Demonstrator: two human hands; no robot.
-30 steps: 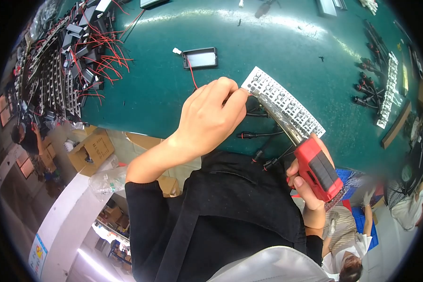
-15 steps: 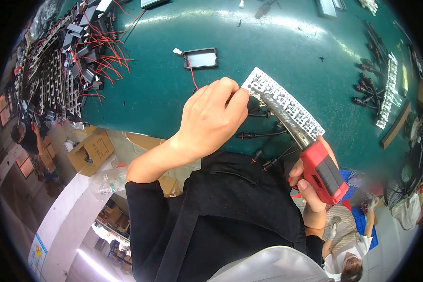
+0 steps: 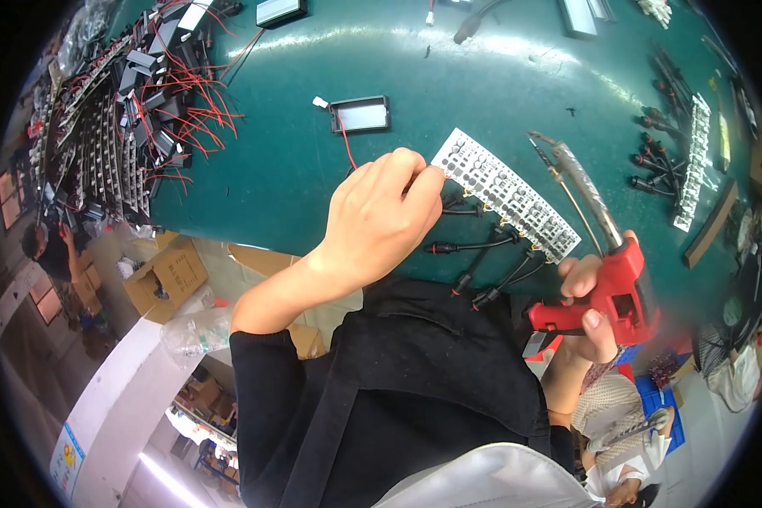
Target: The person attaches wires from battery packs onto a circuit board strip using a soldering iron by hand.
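Head view: green workbench [image 3: 313, 186], wired black modules [image 3: 135, 93] heaped upper left, one small module [image 3: 360, 114] at upper centre. Centre: left hand [image 3: 377, 220] pinches the near end of the white component strip [image 3: 506, 195], black leads trailing below. Right of centre: right hand [image 3: 591, 309] grasps the red soldering gun [image 3: 605, 288]. Advice: pin strip flat, touch tip squarely. Since earlier frame, gun raised, tip now over strip.

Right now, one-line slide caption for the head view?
Left hand steadies a wired circuit-board strip on a green bench; right hand grips a red soldering gun.
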